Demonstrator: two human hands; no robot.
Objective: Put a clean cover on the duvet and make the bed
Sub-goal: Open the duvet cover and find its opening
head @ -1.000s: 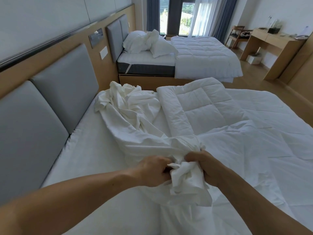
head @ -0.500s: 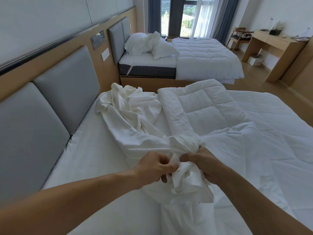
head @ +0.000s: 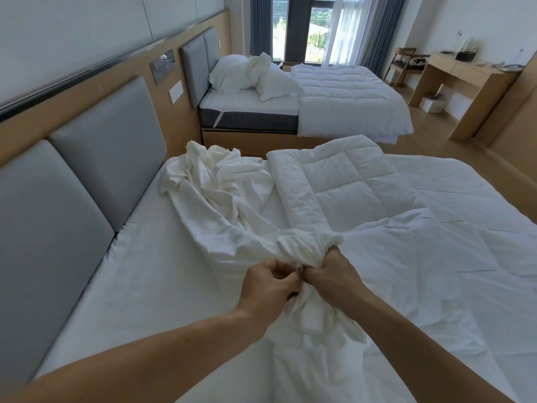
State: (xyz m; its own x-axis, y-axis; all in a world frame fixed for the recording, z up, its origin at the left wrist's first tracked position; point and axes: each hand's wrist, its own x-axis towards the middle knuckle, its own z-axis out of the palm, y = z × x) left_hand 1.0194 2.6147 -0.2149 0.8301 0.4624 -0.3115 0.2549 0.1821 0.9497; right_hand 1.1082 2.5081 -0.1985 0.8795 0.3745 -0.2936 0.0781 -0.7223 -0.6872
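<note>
A crumpled white duvet cover (head: 220,196) lies across the near bed's white sheet (head: 151,286), bunched toward the head end. The quilted white duvet (head: 343,184) lies beside it on the right, partly folded back. Both my hands meet at the middle of the bed over a gathered corner of the cover. My left hand (head: 268,286) has its fingers curled, pinching the fabric. My right hand (head: 331,276) grips the same bunch from the right, knuckles up. A loose tail of cloth hangs below my hands.
Grey padded headboard panels (head: 107,158) run along the left wall. A second bed (head: 334,97) with pillows and a duvet stands beyond, near the window. A wooden desk (head: 465,80) and chair stand at the far right on a wooden floor.
My hands have drawn closer together on the gathered cover corner, and the left fingers have shifted their pinch. The view has tilted slightly down. The bedding otherwise lies the same.
</note>
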